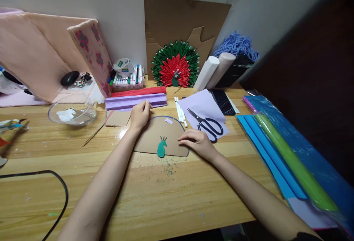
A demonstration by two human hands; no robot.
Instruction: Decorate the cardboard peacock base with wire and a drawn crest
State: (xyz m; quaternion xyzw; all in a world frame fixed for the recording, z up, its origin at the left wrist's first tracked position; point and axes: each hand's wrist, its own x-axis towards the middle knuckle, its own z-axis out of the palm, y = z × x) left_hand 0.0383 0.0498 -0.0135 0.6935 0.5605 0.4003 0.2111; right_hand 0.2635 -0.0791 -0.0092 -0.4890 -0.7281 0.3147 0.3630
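Observation:
A half-round piece of cardboard with a blue-lined curved edge lies flat before me. On it are a green bird-shaped cutout near the straight edge and a small pale purple paper scrap near the top. My left hand is closed with curled fingers by the cardboard's upper left edge, against the purple crepe paper; whatever is in it is hidden. Over the right part of the cardboard rests my right hand, fingers stretched out and holding nothing visible. Black-handled scissors lie just beyond it on purple paper.
A red and green peacock craft leans on a cardboard sheet at the wall. White markers lie beyond the half-round. To the left are a clear bowl and a black cable; rolled coloured sheets line the right.

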